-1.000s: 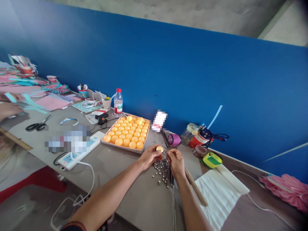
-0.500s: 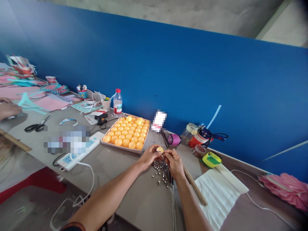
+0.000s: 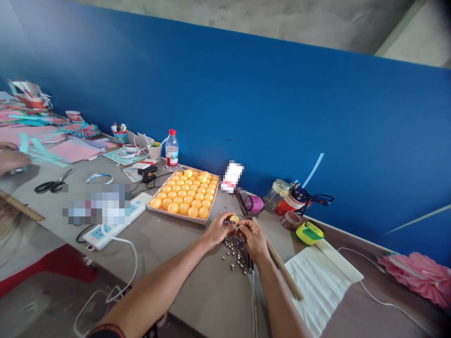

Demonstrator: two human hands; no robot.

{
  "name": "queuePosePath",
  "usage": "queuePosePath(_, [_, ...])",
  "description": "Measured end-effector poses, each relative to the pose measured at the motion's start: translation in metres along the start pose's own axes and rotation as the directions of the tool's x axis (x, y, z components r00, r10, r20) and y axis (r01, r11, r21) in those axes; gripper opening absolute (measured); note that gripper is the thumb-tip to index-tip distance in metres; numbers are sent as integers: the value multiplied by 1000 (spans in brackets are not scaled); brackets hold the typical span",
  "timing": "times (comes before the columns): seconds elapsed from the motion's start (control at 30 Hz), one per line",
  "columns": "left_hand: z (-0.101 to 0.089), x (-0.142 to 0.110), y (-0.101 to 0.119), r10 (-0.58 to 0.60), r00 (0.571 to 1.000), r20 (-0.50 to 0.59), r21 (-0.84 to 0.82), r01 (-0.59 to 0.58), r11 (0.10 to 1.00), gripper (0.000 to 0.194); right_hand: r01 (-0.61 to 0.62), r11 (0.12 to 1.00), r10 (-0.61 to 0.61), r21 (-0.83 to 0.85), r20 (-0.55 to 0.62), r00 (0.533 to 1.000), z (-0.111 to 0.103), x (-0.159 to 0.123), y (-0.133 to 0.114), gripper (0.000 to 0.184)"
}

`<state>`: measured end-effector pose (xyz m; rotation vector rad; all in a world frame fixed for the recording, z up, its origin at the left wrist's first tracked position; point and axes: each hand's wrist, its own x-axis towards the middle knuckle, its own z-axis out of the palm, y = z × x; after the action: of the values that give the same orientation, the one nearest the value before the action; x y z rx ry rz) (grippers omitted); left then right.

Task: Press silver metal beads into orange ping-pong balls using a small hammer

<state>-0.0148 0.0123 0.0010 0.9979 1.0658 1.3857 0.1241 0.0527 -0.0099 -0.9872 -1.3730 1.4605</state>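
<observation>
My left hand (image 3: 219, 230) is closed around a yellow-orange ball (image 3: 234, 219) that looks like a ping-pong ball. Close against it, my right hand (image 3: 252, 235) has thumb and fingers pinched together at the ball's right side. Whatever small piece may be between those fingertips is hidden. Under both hands lies a scatter of small shiny metal balls (image 3: 232, 252) on the grey table (image 3: 197, 286). To the left of my hands, a shallow pale tray (image 3: 178, 217) holds rows of orange balls (image 3: 183, 188).
Wooden sticks (image 3: 283, 270) and a white cloth (image 3: 319, 286) lie right of my hands. Behind are a purple roll (image 3: 254, 203), a jar (image 3: 276, 195) and a yellow-green box (image 3: 310, 233). A power strip (image 3: 118, 223), scissors (image 3: 54, 183) and another person's hand (image 3: 12, 158) are leftward.
My right fingers have shifted slightly left and down across the ball, and the ball has turned a little in my left fingers. Both arms stay nearly in place.
</observation>
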Motion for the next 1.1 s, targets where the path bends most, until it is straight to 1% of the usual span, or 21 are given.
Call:
queuePosePath(0.1, [-1, 0, -4, 40, 999, 11, 84, -41, 996, 46, 1, 1000, -1, -23, 0, 1000, 1, -1, -2, 17])
queuePosePath(0.2, [1, -1, -5, 81, 997, -12, 131, -79, 988, 42, 0, 999, 0, -34, -2, 1000, 1, -2, -5, 17])
queuePosePath(0.33, [5, -3, -2, 64, 997, -38, 105, -60, 993, 40, -36, 997, 32, 63, 66, 997, 0, -2, -9, 20])
queuePosePath(0.4, [6, -2, -1, 43, 999, -33, 88, -40, 995, 41, -51, 996, 44, 72, 92, 995, -2, -2, -10, 21])
queuePosePath(0.53, [4, -2, -3, 40, 999, -17, 125, -38, 991, 43, -39, 999, 37, 18, 109, 993, -7, 0, -7, 20])
queuePosePath(0.7, [1, -2, -10, 124, 992, -2, 262, -119, 958, 41, -28, 997, 34, -78, 83, 996, -8, 1, -2, 18])
queuePosePath(0.8, [1, -3, -11, 169, 986, 9, 311, -163, 936, 40, -31, 996, 36, -81, 60, 998, -8, 2, 0, 17])
queuePosePath(0.97, [5, -5, -9, 186, 983, 3, 375, -173, 911, 40, -41, 994, 47, -96, 62, 997, -8, 1, 1, 22])
queuePosePath(1.03, [6, -5, -9, 188, 982, -15, 361, -170, 917, 40, -42, 996, 49, -83, 74, 996, -7, 0, -1, 25])
queuePosePath(1.1, [7, -4, -9, 151, 988, -20, 261, -140, 955, 39, -56, 998, 58, -20, 96, 994, -6, 0, -3, 29])
